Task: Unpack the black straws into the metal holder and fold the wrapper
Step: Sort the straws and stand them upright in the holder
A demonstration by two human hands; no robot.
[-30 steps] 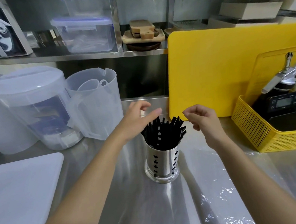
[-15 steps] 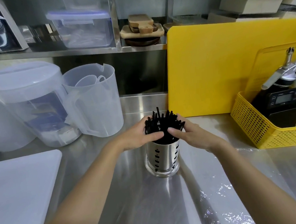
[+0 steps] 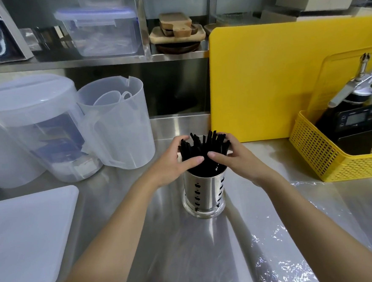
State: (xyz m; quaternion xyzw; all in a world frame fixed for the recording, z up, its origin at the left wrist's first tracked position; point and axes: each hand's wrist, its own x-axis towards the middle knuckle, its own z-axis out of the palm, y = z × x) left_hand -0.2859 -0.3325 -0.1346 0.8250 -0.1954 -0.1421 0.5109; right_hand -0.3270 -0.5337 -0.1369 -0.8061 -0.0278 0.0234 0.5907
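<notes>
Left hand [image 3: 173, 162] and right hand [image 3: 233, 159] have dropped to curl round the straws [image 3: 203, 145] in the holder [image 3: 204, 192] — unpacking looks done, wrapper [image 3: 286, 270] unfolded.

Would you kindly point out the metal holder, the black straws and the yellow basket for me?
metal holder [image 3: 203, 192], head view, its perforated side wall.
black straws [image 3: 203, 144], head view, upper part of the bundle.
yellow basket [image 3: 311, 152], head view, its mesh side wall.
</notes>
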